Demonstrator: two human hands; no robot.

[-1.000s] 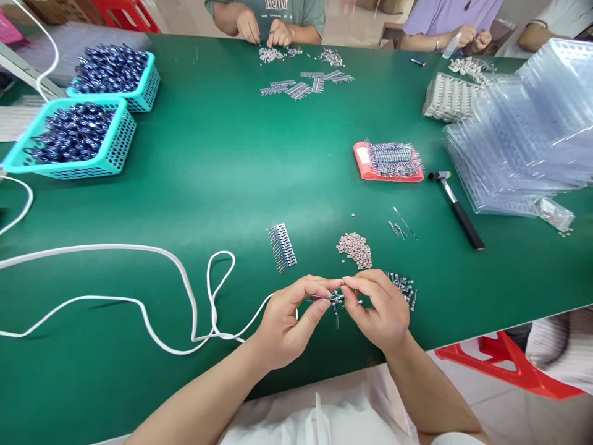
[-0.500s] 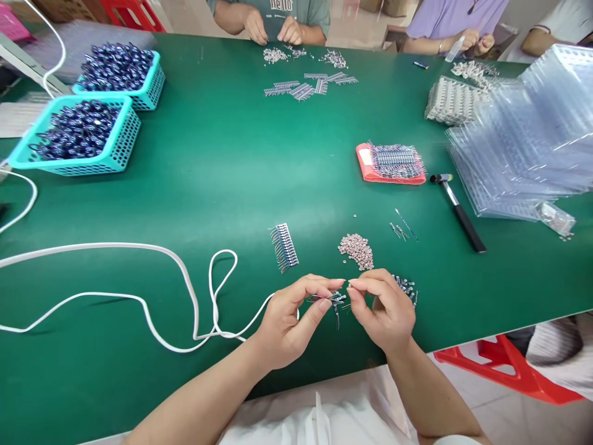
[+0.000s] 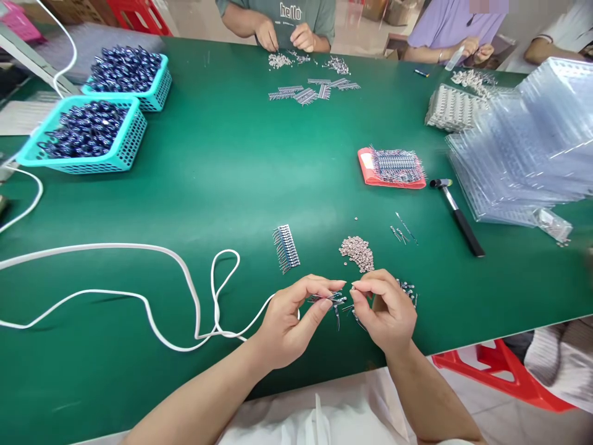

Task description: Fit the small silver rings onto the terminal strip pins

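My left hand (image 3: 294, 318) is closed in a pinch on a small bunch of blue wire-legged components (image 3: 330, 300) just above the green table (image 3: 222, 173). My right hand (image 3: 384, 309) is also pinched, its fingertips a short gap from the left thumb, gripping something too small to name. Just beyond the fingers lies a heap of small pale rings (image 3: 356, 250). A loose pile of blue components (image 3: 406, 288) sits behind my right hand. A finished row of components (image 3: 286, 247) lies to the left of the rings.
A white cable (image 3: 139, 296) loops across the left near side. Two teal baskets (image 3: 88, 133) of blue parts stand far left. A red pad (image 3: 391, 168), a hammer (image 3: 458, 216) and stacked clear trays (image 3: 523, 142) lie right. Other people's hands (image 3: 285, 36) work at the far edge.
My two hands' fingertips, touching a second ago, have drawn slightly apart. The view has shifted a little; the things on the table stay where they were.
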